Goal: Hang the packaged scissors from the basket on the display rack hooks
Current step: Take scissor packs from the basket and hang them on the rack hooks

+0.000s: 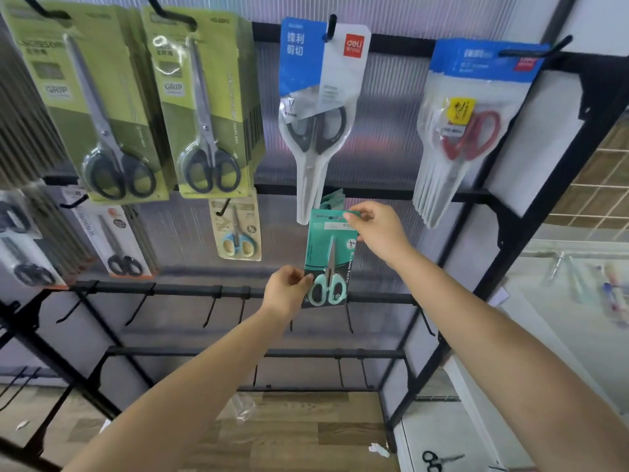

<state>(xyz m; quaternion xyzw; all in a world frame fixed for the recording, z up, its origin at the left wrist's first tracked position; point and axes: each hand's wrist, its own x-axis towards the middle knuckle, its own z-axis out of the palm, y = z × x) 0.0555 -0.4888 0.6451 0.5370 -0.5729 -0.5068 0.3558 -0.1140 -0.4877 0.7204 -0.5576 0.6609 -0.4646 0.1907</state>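
Single head-mounted wide-angle view, close in at arm's reach, facing the display rack (340, 296) head-on and tilted slightly down. Frame covers the rack from its upper hook rows to the bottom rail and floor, cropping its left edge. Straight bars bow near frame edges.

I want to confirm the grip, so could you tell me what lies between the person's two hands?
In the head view, the teal scissors pack spans the gap: the right hand pinches its top edge and the left hand pinches its lower left corner.
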